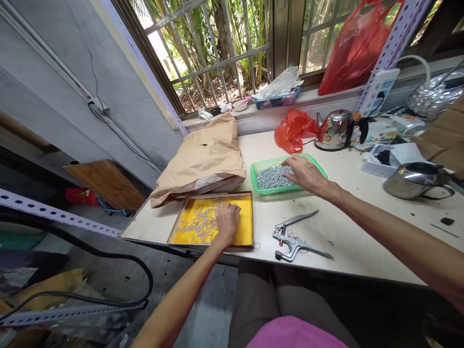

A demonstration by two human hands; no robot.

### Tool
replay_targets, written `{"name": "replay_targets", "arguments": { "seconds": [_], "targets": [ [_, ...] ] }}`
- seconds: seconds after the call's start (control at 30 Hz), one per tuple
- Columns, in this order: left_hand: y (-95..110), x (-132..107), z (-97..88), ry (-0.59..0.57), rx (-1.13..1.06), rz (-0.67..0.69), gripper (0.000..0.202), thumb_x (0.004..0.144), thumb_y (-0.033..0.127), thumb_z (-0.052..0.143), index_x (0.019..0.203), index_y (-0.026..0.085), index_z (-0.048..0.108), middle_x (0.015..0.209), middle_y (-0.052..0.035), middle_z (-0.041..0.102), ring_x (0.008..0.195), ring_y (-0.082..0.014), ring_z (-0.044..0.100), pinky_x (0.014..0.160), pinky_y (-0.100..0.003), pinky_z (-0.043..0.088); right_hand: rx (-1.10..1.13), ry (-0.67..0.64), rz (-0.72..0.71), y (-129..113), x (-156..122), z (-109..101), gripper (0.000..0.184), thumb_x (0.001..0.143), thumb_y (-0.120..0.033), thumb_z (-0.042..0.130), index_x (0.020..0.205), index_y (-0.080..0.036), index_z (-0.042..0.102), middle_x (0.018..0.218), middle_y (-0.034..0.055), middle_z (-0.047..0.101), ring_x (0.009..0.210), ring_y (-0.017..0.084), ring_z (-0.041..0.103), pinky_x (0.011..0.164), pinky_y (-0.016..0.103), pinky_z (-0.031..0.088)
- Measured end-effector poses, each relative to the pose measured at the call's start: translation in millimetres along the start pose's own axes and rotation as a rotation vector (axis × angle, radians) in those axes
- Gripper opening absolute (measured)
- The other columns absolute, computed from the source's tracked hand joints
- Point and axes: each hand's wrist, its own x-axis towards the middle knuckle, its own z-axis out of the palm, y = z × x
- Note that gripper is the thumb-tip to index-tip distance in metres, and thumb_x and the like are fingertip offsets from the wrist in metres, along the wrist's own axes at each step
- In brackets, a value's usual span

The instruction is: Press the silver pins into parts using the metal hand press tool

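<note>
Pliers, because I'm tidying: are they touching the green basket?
Apart: the head view shows a strip of tabletop between the pliers and the green basket.

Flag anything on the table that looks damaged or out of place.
The brown paper sack is creased, with a small dark mark on top that could be a tear. A loose black scrap towards the right also looks stray.

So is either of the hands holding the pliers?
No, the pliers lie on the table, untouched by the left hand and the right hand.

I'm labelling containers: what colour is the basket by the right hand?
The basket is green, clearest in the head view.
</note>
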Motion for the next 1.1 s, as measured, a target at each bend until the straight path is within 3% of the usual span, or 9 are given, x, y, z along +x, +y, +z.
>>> {"name": "replay_targets", "arguments": {
  "seconds": [0.13,0.3,0.47,0.57,0.7,0.77,0.93,1.1],
  "targets": [
    [-22.5,25.2,3.1,-0.067,0.107,-0.043,0.031,0.092,0.032,0.046,0.087,0.015,0.071,0.094,-0.0122,0.063,0.095,-0.0251,0.052,0.078,-0.035,0.041,0.052,-0.104,-0.075,-7.7,-37.0,9.2,0.029,0.091,-0.025,0.051,0.118,-0.015,0.057,0.108,0.0123,0.060,0.096,0.025,0.059,0.081,0.038,0.049],
    [-22.1,40.6,12.2,-0.205,0.179,-0.071,0.028,0.089,0.024,0.045,0.082,0.014,0.070,0.098,-0.0142,0.064,0.096,-0.0255,0.055,0.075,-0.033,0.039,0.196,-0.328,-0.057,-23.9,-124.4,14.8,0.023,0.096,-0.028,0.044,0.109,-0.019,0.061,0.102,0.0085,0.061,0.090,0.020,0.061,0.078,0.033,0.049],
    [-9.5,40.1,2.7,-0.191,0.048,-0.067,0.024,0.085,0.019,0.047,0.085,0.013,0.070,0.091,-0.0131,0.068,0.089,-0.0223,0.060,0.071,-0.029,0.039,0.154,-0.534,0.040,-20.8,-181.6,7.9,0.027,0.098,-0.028,0.039,0.100,-0.018,0.063,0.095,0.0077,0.058,0.079,0.017,0.059,0.071,0.029,0.046],
    [20.5,18.4,-8.3,-0.263,-0.323,-0.138,0.017,0.079,0.025,0.056,0.081,0.015,0.069,0.077,-0.0063,0.068,0.071,-0.0161,0.059,0.061,-0.024,0.039,0.092,-0.584,0.082,-21.0,-187.7,2.6,0.024,0.098,-0.025,0.040,0.093,-0.017,0.062,0.094,0.0076,0.056,0.077,0.016,0.057,0.068,0.027,0.042],
    [68.6,-25.5,-9.9,-0.604,-0.872,-0.372,0.022,0.071,0.036,0.066,0.076,0.014,0.065,0.055,0.0021,0.056,0.040,-0.0063,0.041,0.041,-0.020,0.027,0.021,-0.577,0.074,-17.8,-179.7,2.7,0.024,0.098,-0.022,0.040,0.089,-0.015,0.061,0.092,0.0067,0.056,0.076,0.014,0.054,0.067,0.025,0.037],
    [83.8,-41.7,-2.2,-0.677,-1.024,-0.448,0.028,0.067,0.040,0.071,0.073,0.013,0.063,0.050,0.0043,0.052,0.036,-0.0041,0.035,0.037,-0.019,0.023,-0.018,-0.566,0.087,-14.2,-175.8,4.2,0.023,0.098,-0.021,0.041,0.088,-0.015,0.061,0.091,0.0066,0.056,0.075,0.014,0.053,0.066,0.025,0.035],
    [93.1,-53.6,20.6,-0.693,-1.138,-0.506,0.035,0.064,0.045,0.073,0.069,0.014,0.058,0.038,0.0079,0.041,0.032,-0.0031,0.028,0.034,-0.018,0.017,-0.051,-0.555,0.106,-6.5,-175.4,8.1,0.022,0.097,-0.020,0.042,0.087,-0.015,0.061,0.090,0.0060,0.056,0.072,0.013,0.050,0.063,0.025,0.031],
    [95.3,-54.2,26.4,-0.708,-1.073,-0.567,0.027,0.064,0.036,0.072,0.069,0.013,0.058,0.042,0.0073,0.046,0.032,-0.0029,0.031,0.032,-0.017,0.018,-0.065,-0.517,0.087,-4.3,-179.6,12.2,0.021,0.097,-0.017,0.041,0.088,-0.015,0.060,0.091,0.0058,0.056,0.073,0.013,0.049,0.063,0.026,0.030]
  ]
}}
